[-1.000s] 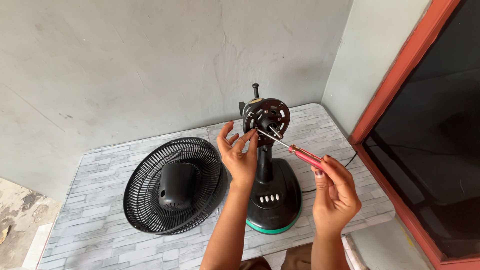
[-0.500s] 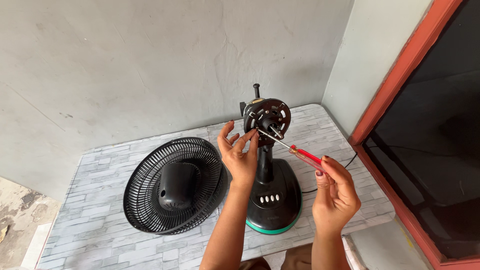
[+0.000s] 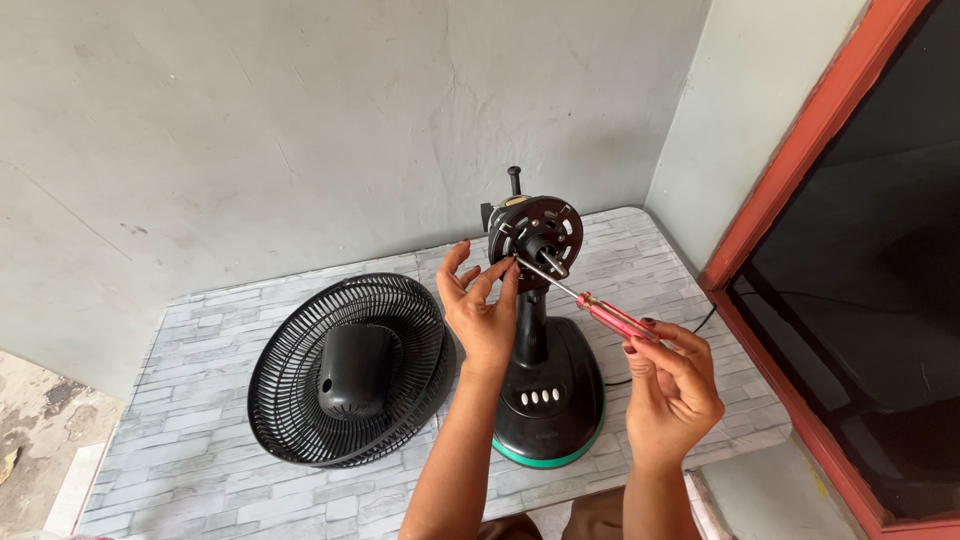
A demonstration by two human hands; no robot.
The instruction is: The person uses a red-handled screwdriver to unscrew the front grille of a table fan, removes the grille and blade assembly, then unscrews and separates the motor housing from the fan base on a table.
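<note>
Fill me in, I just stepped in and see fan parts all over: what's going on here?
A person is working on a stripped-down table fan standing on a brick-patterned table. The right hand holds a red-handled screwdriver, its tip at the front of the exposed motor head. The left hand, fingers open, is raised beside the motor head, fingertips close to the tip. The black fan grille lies to the left with a black cover resting in it.

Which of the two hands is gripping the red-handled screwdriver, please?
The right hand grips the screwdriver by its handle. The left hand is open beside the fan motor head, holding nothing.
</note>
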